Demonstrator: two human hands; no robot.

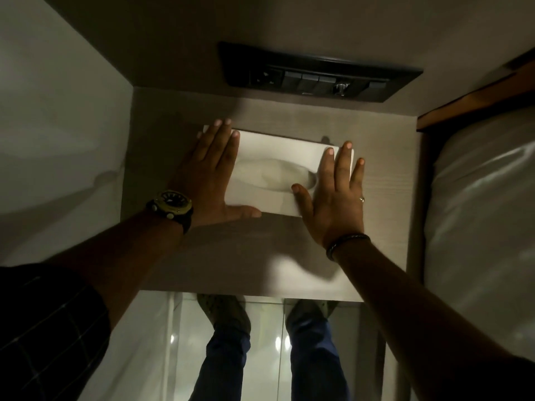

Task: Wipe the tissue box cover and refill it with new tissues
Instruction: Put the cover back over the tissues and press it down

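Observation:
A white tissue box cover (278,149) lies flat on a grey bedside table (260,256), its oval slot showing tissue (273,175) inside. My left hand (208,172) lies flat over the cover's left end, fingers spread, thumb along its near edge. At the cover's right end my right hand (335,192) rests flat too, with the thumb by the slot. Neither hand curls around the cover; both press on top of it.
A dark switch and socket panel (315,73) is set in the wall behind the table. White bedding lies to the left (58,140) and a mattress (486,212) to the right. Below the table's near edge I see my legs and shoes on a tiled floor (266,342).

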